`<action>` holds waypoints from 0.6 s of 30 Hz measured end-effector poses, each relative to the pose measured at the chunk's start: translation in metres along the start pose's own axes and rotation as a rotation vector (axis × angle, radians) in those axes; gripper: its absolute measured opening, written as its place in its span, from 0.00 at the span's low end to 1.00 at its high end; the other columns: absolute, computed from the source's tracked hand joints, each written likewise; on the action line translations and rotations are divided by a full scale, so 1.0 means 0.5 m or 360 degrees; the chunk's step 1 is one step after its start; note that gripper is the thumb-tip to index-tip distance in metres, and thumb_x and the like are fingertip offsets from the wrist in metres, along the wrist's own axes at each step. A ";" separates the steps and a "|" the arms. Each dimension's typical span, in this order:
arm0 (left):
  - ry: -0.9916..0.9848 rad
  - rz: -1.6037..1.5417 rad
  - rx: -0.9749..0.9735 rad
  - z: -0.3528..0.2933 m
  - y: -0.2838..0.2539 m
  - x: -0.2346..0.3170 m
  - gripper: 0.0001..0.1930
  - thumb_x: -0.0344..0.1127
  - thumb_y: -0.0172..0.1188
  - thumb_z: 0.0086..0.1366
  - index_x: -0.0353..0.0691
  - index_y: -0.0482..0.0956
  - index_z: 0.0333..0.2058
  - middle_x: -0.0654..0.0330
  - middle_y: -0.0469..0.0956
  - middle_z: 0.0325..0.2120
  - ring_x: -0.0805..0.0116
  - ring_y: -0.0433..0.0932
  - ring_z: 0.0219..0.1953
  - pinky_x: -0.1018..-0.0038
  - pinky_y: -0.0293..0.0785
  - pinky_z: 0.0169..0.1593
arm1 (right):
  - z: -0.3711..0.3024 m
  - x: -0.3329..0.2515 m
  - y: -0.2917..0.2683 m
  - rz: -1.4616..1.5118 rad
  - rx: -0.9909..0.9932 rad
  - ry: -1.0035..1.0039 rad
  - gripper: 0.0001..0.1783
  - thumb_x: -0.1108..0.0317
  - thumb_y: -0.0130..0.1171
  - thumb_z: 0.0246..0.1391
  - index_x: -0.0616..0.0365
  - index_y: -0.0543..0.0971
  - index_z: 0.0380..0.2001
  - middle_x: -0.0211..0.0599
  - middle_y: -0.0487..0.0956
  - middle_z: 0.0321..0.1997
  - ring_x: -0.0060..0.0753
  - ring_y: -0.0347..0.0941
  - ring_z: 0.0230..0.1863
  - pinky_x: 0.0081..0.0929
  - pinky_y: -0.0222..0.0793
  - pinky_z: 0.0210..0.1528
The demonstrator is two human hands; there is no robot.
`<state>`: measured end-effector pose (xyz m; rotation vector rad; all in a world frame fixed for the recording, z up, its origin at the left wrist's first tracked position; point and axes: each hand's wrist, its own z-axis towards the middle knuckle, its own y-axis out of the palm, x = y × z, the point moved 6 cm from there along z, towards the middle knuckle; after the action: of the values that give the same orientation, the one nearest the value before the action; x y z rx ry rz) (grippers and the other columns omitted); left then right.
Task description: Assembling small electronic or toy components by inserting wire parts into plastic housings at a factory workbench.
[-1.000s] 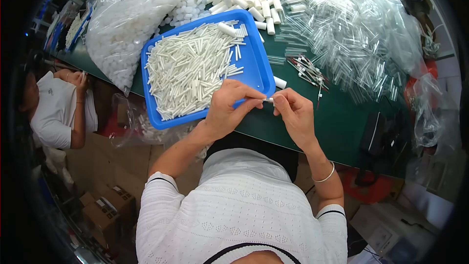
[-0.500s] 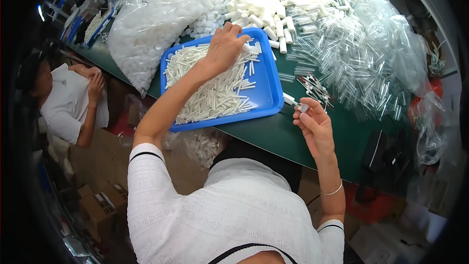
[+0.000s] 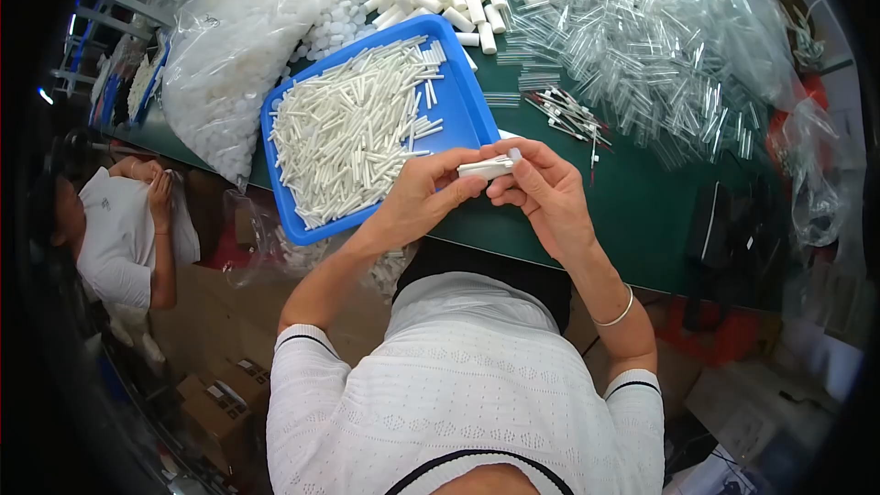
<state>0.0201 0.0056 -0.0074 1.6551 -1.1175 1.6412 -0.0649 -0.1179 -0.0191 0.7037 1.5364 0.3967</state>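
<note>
Cylinder (image 3: 484, 167), one, between two hands (image 3: 552, 203)

At the blue tray's (image 3: 461, 119) near right corner, the left hand (image 3: 417, 199) and right hand (image 3: 553, 197) held a white cylinder (image 3: 484, 167); clear tubes (image 3: 632, 73) lay right.

Brown cardboard boxes (image 3: 213, 417), white-shirted co-worker (image 3: 124, 234)
</note>
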 end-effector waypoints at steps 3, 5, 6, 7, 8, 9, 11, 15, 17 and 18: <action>0.0200 0.0111 0.0182 -0.020 0.003 -0.004 0.14 0.27 0.60 0.61 0.35 0.76 0.47 0.61 0.78 0.27 0.75 0.74 0.27 0.77 0.71 0.32 | -0.010 0.009 -0.015 0.0062 0.0044 -0.0019 0.17 0.67 0.49 0.65 0.67 0.72 0.52 0.46 0.76 0.51 0.28 0.79 0.41 0.23 0.77 0.45; 0.0475 0.0499 0.0303 -0.025 0.006 0.013 0.14 0.26 0.61 0.60 0.35 0.76 0.45 0.58 0.79 0.29 0.71 0.76 0.28 0.75 0.72 0.32 | -0.019 0.019 -0.012 0.0159 0.0041 0.0052 0.18 0.66 0.49 0.65 0.67 0.72 0.52 0.48 0.76 0.52 0.31 0.79 0.42 0.25 0.77 0.47; 0.0750 0.0898 0.0425 -0.034 0.010 0.032 0.13 0.25 0.62 0.59 0.35 0.77 0.44 0.55 0.80 0.30 0.67 0.78 0.29 0.73 0.74 0.32 | -0.023 0.022 -0.011 0.0152 0.0044 0.0054 0.18 0.66 0.49 0.65 0.67 0.72 0.52 0.48 0.76 0.52 0.31 0.79 0.42 0.25 0.77 0.47; 0.0753 0.0892 0.0427 -0.034 0.011 0.027 0.13 0.25 0.62 0.59 0.35 0.77 0.44 0.55 0.80 0.30 0.67 0.78 0.29 0.73 0.74 0.32 | -0.025 0.026 -0.011 0.0190 0.0060 0.0068 0.18 0.65 0.49 0.65 0.67 0.71 0.52 0.48 0.76 0.53 0.33 0.79 0.43 0.26 0.77 0.47; 0.0796 0.0978 0.0451 -0.037 0.013 0.023 0.11 0.26 0.61 0.59 0.36 0.77 0.42 0.55 0.80 0.29 0.66 0.79 0.28 0.72 0.74 0.31 | -0.028 0.029 -0.013 0.0229 0.0076 0.0082 0.18 0.65 0.49 0.65 0.68 0.71 0.52 0.48 0.76 0.53 0.34 0.79 0.44 0.27 0.77 0.48; 0.0838 0.1065 0.0475 -0.039 0.014 0.022 0.09 0.26 0.61 0.59 0.37 0.77 0.40 0.54 0.80 0.28 0.64 0.80 0.27 0.72 0.74 0.29 | -0.030 0.030 -0.015 0.0223 0.0079 0.0082 0.18 0.65 0.49 0.65 0.68 0.71 0.52 0.48 0.76 0.53 0.34 0.79 0.44 0.27 0.77 0.48; 0.0623 0.0881 0.0337 -0.039 0.012 0.009 0.09 0.27 0.60 0.60 0.37 0.77 0.40 0.56 0.80 0.26 0.66 0.80 0.26 0.72 0.74 0.28 | -0.039 0.039 -0.022 0.0295 0.0084 0.0142 0.20 0.65 0.49 0.65 0.67 0.70 0.54 0.48 0.76 0.52 0.35 0.79 0.45 0.27 0.77 0.49; 0.0155 0.0543 0.0003 -0.036 0.014 -0.013 0.06 0.29 0.59 0.63 0.36 0.78 0.39 0.59 0.80 0.22 0.73 0.79 0.21 0.78 0.74 0.25 | -0.051 0.040 -0.028 0.0235 0.0062 0.0166 0.21 0.65 0.49 0.65 0.68 0.70 0.56 0.49 0.76 0.52 0.36 0.79 0.46 0.27 0.76 0.50; 0.0169 0.0603 0.0001 -0.034 0.014 -0.010 0.06 0.29 0.59 0.63 0.36 0.78 0.38 0.59 0.80 0.23 0.74 0.79 0.22 0.79 0.74 0.26 | -0.052 0.036 -0.036 0.0052 0.0060 0.0163 0.20 0.67 0.51 0.64 0.68 0.70 0.56 0.47 0.77 0.51 0.34 0.78 0.46 0.26 0.76 0.50; 0.0187 0.0661 0.0001 -0.032 0.015 -0.007 0.05 0.29 0.59 0.64 0.36 0.78 0.37 0.59 0.80 0.24 0.74 0.80 0.23 0.80 0.74 0.27 | -0.051 0.037 -0.038 0.0059 0.0060 0.0162 0.20 0.67 0.51 0.64 0.68 0.70 0.56 0.47 0.77 0.51 0.34 0.78 0.46 0.26 0.76 0.50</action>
<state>0.0058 0.0159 -0.0102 1.3670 -1.4710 1.9612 -0.0932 -0.1162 -0.0426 0.7521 1.6324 0.4382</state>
